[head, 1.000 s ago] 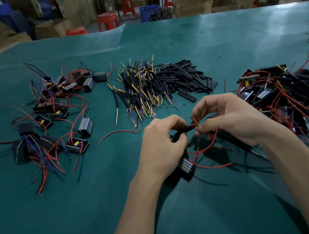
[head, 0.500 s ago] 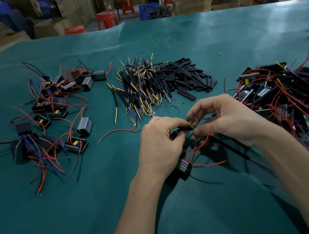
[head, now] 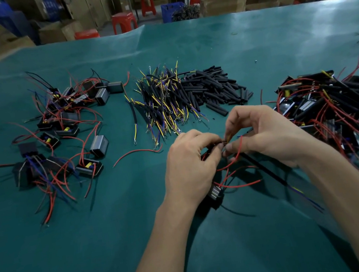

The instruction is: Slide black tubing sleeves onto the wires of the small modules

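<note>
My left hand [head: 190, 166] pinches a short black tubing sleeve [head: 211, 149] just above the green table. A small black module [head: 215, 194] hangs under that hand, its red wires [head: 239, 184] looping to the right. My right hand [head: 264, 133] pinches thin yellow and red wire ends at the sleeve's mouth. Fingertips of both hands touch there, hiding the joint. Loose black sleeves [head: 215, 87] lie in a pile behind my hands. Beside them lies a heap of sleeved yellow and blue leads [head: 164, 101].
A pile of small modules with red wires [head: 62, 134] sits at the left. A bigger tangle of modules and black sleeved wires [head: 337, 107] fills the right. One loose red wire [head: 136, 152] lies left of my hands. Boxes and red stools stand beyond the table's far edge.
Both hands have drawn slightly closer together, with the sleeve now almost hidden between the fingertips. The module under my left hand has shifted little.
</note>
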Motion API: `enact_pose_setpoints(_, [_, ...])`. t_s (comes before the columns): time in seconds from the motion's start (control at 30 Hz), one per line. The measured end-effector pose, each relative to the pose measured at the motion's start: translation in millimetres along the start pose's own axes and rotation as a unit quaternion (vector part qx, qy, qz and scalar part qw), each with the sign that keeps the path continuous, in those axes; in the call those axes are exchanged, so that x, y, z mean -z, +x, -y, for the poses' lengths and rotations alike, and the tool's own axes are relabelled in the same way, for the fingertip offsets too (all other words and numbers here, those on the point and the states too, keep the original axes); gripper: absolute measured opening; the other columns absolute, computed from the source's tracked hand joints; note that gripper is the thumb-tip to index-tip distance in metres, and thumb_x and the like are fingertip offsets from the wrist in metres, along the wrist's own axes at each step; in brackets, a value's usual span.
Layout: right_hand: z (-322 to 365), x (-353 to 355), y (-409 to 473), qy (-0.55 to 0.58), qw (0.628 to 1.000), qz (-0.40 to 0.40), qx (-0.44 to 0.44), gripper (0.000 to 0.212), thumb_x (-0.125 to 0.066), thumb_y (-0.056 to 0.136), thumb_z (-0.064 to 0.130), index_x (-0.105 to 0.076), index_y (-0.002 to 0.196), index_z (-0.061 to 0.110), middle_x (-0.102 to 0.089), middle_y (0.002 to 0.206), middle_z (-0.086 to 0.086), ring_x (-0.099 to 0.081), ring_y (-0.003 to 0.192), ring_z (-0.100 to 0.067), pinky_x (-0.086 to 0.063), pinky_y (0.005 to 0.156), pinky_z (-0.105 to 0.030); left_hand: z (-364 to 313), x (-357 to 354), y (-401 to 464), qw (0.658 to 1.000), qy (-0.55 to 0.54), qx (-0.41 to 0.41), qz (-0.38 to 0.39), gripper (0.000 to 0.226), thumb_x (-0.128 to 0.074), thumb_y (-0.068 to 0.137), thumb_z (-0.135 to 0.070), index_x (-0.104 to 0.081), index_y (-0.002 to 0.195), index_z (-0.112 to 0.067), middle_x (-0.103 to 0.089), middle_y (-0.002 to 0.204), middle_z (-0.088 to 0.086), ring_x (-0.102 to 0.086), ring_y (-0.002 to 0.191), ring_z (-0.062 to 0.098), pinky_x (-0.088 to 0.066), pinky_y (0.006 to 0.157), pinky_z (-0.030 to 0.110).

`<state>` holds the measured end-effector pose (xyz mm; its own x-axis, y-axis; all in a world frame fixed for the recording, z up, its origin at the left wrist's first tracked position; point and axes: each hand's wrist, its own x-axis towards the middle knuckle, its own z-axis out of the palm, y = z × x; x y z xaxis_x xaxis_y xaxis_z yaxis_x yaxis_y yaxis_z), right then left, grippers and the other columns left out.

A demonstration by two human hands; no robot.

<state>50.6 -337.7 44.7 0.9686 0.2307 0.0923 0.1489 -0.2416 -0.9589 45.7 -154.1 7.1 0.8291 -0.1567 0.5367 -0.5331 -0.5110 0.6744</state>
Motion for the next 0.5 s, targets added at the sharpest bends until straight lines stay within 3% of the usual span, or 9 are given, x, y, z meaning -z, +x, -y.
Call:
enact_pose_setpoints(0.13, [2.3,0.0,1.6,0.037,0.999,-0.012,-0.027,0.020,-0.072,0.084,-0.013,-0.061,0.083,0.004,-0.065,0.083,-0.018,-0.072,0.064,-0.020,-0.051,0.050,-0.018,1.1,-0.5,-0.3,1.000,0.004,-0.003,0.002,0.007,-0.075,0.084,-0.019,-0.078,0.089,-0.017,-0.069,0.085,-0.003,-0.061,0.088,0.020,-0.049,0.080,0.038])
enact_pose_setpoints(0.27, [-1.5,0.3,2.6,0.000,0.999,-0.024,-0.023,0.022,-0.079,0.081,-0.003,-0.063,0.082,0.011,-0.066,0.080,-0.008,-0.066,0.061,-0.016,-0.048,0.050,-0.021,1.6,0.0,-0.1,1.000,0.006,-0.005,0.007,0.006,-0.075,0.083,-0.017,-0.078,0.089,-0.017,-0.068,0.084,-0.003,-0.061,0.088,0.020,-0.049,0.080,0.038])
enact_pose_setpoints(0.37, [-1.2,1.9,2.2,0.002,0.999,-0.029,-0.018,0.025,-0.081,0.078,-0.007,-0.064,0.083,0.010,-0.067,0.081,-0.011,-0.071,0.065,-0.029,-0.051,0.052,-0.028,0.4,1.0,0.3,1.000,0.004,-0.012,0.013,0.007,-0.076,0.083,-0.014,-0.079,0.089,-0.017,-0.068,0.083,-0.003,-0.062,0.086,0.020,-0.050,0.079,0.037])
enact_pose_setpoints(0.5, [-3.3,1.5,2.6,-0.002,0.999,-0.035,-0.012,0.028,-0.082,0.075,-0.009,-0.065,0.080,0.013,-0.067,0.080,-0.015,-0.071,0.070,-0.046,-0.052,0.066,-0.044,0.5,5.0,-0.3,0.999,0.005,-0.022,0.028,0.011,-0.077,0.082,-0.010,-0.081,0.090,-0.017,-0.069,0.082,-0.003,-0.062,0.083,0.019,-0.049,0.075,0.035])
